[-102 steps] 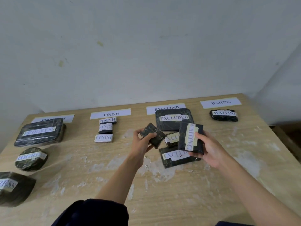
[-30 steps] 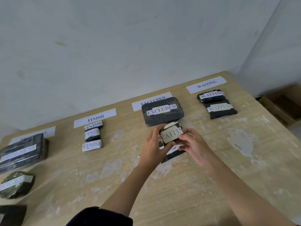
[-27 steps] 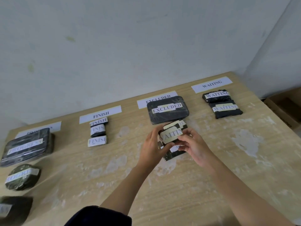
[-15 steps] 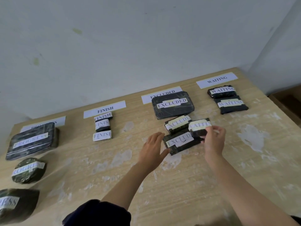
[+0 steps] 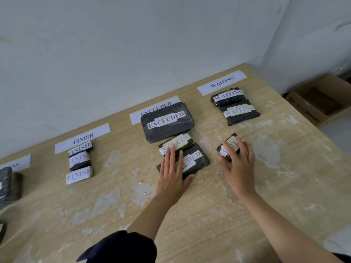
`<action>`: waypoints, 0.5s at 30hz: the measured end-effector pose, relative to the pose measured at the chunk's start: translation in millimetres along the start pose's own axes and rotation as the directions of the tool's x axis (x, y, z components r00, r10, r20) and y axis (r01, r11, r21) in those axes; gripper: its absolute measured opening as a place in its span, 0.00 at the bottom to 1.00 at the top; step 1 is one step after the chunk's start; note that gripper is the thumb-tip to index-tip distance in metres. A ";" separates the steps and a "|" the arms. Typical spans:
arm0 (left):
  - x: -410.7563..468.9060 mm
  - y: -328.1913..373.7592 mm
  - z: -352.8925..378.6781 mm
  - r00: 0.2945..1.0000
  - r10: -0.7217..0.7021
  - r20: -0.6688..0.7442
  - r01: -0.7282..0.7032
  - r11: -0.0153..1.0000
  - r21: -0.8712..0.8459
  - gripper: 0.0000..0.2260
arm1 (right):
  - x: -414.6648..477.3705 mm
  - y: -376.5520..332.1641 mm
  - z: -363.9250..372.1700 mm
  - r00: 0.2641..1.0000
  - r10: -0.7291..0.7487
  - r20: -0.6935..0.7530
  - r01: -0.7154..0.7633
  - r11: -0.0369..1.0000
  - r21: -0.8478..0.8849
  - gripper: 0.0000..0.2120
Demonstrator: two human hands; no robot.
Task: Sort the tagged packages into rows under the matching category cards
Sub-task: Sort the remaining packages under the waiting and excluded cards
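A small dark package tagged WAITING (image 5: 232, 142) lies on the table under my right hand (image 5: 238, 168), whose fingers curl over it, left of and in front of the WAITING row. That row holds two tagged packages (image 5: 240, 112) below the WAITING card (image 5: 222, 82). My left hand (image 5: 171, 177) lies flat, fingers spread, on the front EXCLUDED package (image 5: 197, 160). Behind it sit a smaller EXCLUDED package (image 5: 180, 141) and a large one (image 5: 167, 120) that overlaps the EXCLUDED card (image 5: 152, 111).
Three FINISH packages (image 5: 79, 162) line up under the FINISH card (image 5: 82, 137). A dark PROGRESS package (image 5: 7, 186) shows at the left edge, under its partly cut-off card (image 5: 15, 165). An open cardboard box (image 5: 315, 103) stands on the floor past the table's right edge.
My right hand has carried the small WAITING package to the right and set it down on the table. My left hand has dropped flat onto the front EXCLUDED package.
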State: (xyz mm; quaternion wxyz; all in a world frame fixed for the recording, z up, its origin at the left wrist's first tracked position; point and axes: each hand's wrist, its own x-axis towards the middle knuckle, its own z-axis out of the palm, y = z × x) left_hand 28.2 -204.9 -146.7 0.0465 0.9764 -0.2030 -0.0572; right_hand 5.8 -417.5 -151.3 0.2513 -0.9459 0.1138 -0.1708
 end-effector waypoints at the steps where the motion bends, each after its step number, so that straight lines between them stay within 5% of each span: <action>1: 0.3 -2.1 1.1 1.000 0.019 -0.010 -0.019 1.000 0.011 0.34 | 2.8 3.9 0.4 1.000 -0.007 -0.017 0.007 1.000 -0.015 0.20; 7: 8.9 -13.7 3.9 0.995 0.095 -0.035 -0.093 0.993 0.072 0.32 | 47.1 23.3 1.0 0.987 0.131 -0.092 -0.139 0.987 -0.081 0.19; 15: 14.9 -11.3 0.9 0.996 0.066 -0.063 -0.063 0.997 0.055 0.31 | 70.1 23.2 0.2 0.976 0.120 -0.181 -0.153 0.971 -0.182 0.24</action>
